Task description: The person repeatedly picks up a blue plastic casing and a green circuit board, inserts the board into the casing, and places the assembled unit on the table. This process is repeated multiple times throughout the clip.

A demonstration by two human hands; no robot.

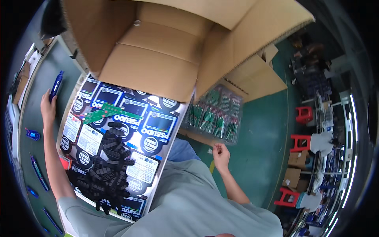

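At the far left, my left hand [48, 106] is closed around the lower end of a long blue plastic housing [58, 82], over the grey-green belt. My right hand [221, 156] hangs past the table's right edge, thumb and fingers pinched together beside a clear plastic tray [236, 136] of green circuit boards. Whether anything small sits in that pinch, I cannot make out. On the print-covered tabletop between my arms lie a few loose green circuit boards [94, 115] with red wires. Nearer me is a heap of small black parts [108, 170].
A large open cardboard box [158, 51] stands at the table's far end. More blue pieces [38, 172] lie along the belt [29, 102]. Red stools [303, 114], cardboard boxes [293, 177] and seated people are off to the right across the green floor [260, 130].
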